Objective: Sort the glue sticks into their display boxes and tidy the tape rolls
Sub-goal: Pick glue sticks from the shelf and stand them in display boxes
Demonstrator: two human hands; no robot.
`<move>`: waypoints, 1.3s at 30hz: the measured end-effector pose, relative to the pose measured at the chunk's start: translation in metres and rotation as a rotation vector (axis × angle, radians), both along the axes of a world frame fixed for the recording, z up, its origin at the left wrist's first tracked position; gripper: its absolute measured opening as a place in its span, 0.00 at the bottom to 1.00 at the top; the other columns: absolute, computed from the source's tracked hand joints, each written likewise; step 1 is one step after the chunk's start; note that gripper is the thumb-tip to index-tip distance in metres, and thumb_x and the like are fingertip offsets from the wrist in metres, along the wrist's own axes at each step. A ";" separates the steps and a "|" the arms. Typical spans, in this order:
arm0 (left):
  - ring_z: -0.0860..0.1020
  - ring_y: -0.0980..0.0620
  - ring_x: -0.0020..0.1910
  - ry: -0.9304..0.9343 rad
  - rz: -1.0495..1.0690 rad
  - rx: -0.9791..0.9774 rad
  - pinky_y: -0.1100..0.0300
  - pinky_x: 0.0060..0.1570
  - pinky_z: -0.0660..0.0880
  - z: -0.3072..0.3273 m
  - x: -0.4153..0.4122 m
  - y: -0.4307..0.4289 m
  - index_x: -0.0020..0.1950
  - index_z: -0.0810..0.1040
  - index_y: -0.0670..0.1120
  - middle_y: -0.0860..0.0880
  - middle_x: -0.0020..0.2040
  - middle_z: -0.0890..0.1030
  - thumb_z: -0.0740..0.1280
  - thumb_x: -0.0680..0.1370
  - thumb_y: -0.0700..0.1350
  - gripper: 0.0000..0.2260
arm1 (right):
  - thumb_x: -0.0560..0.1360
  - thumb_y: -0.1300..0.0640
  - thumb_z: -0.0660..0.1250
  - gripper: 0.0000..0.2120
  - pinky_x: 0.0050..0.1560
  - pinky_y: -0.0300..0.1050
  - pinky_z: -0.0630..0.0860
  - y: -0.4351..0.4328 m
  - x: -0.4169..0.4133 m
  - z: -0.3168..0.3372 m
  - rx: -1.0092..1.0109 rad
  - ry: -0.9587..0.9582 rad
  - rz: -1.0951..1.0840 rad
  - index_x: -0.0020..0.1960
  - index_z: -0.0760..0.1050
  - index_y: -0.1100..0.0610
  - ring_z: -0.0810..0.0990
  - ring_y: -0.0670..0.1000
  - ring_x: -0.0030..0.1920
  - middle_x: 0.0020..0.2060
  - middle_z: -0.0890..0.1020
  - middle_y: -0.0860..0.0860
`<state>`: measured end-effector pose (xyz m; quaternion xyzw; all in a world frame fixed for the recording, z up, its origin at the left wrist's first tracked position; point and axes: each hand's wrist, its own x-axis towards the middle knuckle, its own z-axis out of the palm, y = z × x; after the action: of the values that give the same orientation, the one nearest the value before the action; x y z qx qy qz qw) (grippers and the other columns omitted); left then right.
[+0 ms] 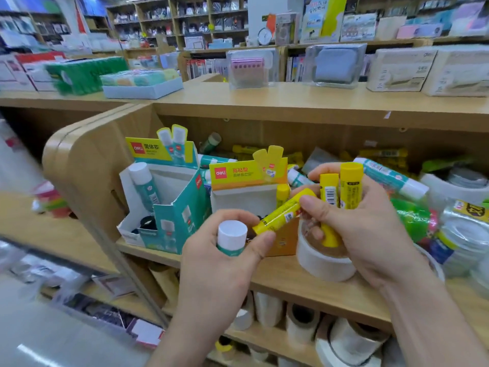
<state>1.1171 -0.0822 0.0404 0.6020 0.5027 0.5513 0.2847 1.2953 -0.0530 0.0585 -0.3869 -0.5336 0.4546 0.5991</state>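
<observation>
Before shop shelving [277,274], a white-capped glue stick [232,235] is gripped by the left hand [219,268], yellow glue sticks [350,186] by the right hand [370,229].

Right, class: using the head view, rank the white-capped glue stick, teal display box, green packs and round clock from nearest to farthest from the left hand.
1. White-capped glue stick: gripped in the left hand.
2. Teal display box: on the shelf, just beyond, left.
3. Green packs: countertop above, far left.
4. Round clock: back shelves, centre.

A round white clock [264,36] sits beyond a clear case [334,66] holding a blue-grey pouch; green packs [84,72] lie far left.
</observation>
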 end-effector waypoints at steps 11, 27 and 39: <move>0.74 0.55 0.53 0.807 -0.051 0.042 0.59 0.48 0.72 -0.015 -0.038 0.036 0.61 0.69 0.61 0.58 0.50 0.78 0.63 0.77 0.59 0.13 | 0.69 0.56 0.76 0.19 0.47 0.50 0.77 0.051 -0.023 0.015 0.184 -1.081 -0.284 0.57 0.75 0.46 0.80 0.53 0.45 0.46 0.83 0.50; 0.76 0.53 0.49 0.944 -0.208 -0.057 0.54 0.47 0.77 -0.013 -0.043 0.060 0.53 0.71 0.58 0.55 0.47 0.79 0.60 0.76 0.63 0.12 | 0.71 0.52 0.74 0.07 0.42 0.50 0.73 0.071 -0.038 0.021 0.280 -1.456 -0.294 0.44 0.78 0.53 0.75 0.55 0.41 0.38 0.77 0.51; 0.75 0.56 0.58 0.768 -0.211 0.037 0.56 0.55 0.75 0.000 -0.037 0.063 0.66 0.68 0.61 0.59 0.59 0.79 0.62 0.76 0.60 0.18 | 0.72 0.53 0.73 0.03 0.42 0.50 0.75 0.078 -0.037 0.025 0.234 -1.449 -0.219 0.42 0.80 0.52 0.77 0.50 0.38 0.35 0.81 0.49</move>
<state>1.0803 -0.0189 0.0402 0.8175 0.4982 0.2628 0.1203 1.2585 0.0248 0.0831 -0.5745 -0.7985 -0.0366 0.1762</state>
